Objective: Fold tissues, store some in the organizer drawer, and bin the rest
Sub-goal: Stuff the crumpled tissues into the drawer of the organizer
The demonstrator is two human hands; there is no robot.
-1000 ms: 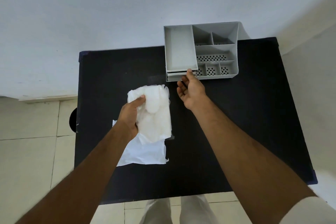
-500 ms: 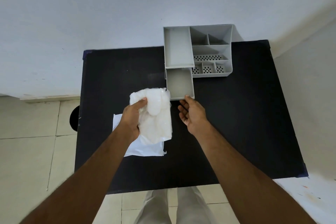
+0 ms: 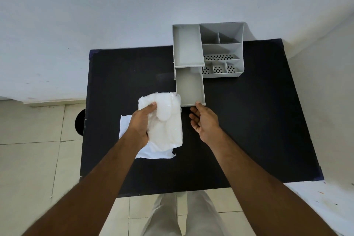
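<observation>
The left hand is gripping a wad of folded tissues just in front of the organizer drawer, which is standing pulled out toward the person from the grey organizer at the back of the desk. The right hand is hovering loosely spread and holding nothing, one fingertip at the drawer's front lip. To store the wad well, the left hand should be lifting it over the drawer's near wall and pressing it flat so nothing is snagging on closing; the right hand could be steadying the front. A flat white sheet is lying beneath the wad, nearer the person than the drawer. Right of the drawer the desk is showing bare; the wall is crowding the organizer's back.
</observation>
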